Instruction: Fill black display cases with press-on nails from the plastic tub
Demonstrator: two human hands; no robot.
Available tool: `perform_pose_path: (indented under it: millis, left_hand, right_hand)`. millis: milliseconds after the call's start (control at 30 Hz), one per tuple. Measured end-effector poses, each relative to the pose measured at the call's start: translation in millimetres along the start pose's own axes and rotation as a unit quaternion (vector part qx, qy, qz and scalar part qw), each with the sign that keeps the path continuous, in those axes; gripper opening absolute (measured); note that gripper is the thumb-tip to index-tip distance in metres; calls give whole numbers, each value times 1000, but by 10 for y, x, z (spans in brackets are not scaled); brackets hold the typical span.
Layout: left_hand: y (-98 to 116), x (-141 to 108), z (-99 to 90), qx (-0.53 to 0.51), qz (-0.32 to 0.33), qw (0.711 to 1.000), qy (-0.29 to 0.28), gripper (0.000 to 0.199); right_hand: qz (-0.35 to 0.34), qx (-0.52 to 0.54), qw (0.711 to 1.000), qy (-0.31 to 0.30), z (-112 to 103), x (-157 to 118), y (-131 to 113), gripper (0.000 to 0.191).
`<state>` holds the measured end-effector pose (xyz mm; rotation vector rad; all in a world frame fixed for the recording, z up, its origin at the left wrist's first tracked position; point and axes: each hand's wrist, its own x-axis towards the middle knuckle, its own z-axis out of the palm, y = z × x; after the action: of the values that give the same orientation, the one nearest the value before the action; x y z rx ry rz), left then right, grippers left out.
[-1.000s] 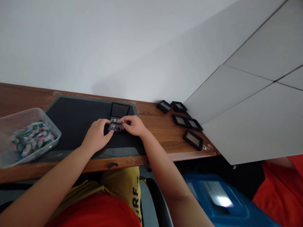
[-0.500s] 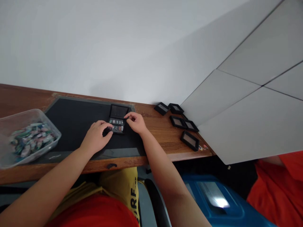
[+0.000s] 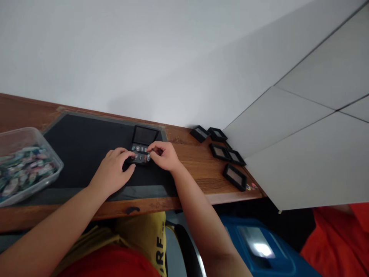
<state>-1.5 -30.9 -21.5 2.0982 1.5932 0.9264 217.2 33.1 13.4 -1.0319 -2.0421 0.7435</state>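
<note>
Right hand has moved in over the box. A tub is left of the left hand. Both hands curl at the box between them; I can't tell if they grip. Black frames lie past the right hand.

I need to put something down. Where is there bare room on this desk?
Two patches look free: the black mat between the plastic tub and the left hand, and the wooden tabletop between the right hand and the black cases. Crowded: around the open case, with both hands at it, and the tabletop's right end.
</note>
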Motion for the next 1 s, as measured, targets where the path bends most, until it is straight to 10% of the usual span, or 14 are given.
perform_pose_path:
  millis: [367, 1000]
  left_hand:
    - [14, -33, -27, 32, -8, 999, 11, 56]
    - [85, -88, -136, 124, 10, 992, 5, 39]
  right_hand:
    - [-29, -10, 999, 15, -63, 16, -100, 17]
    - [-73, -45, 995, 46, -205, -84, -307, 20]
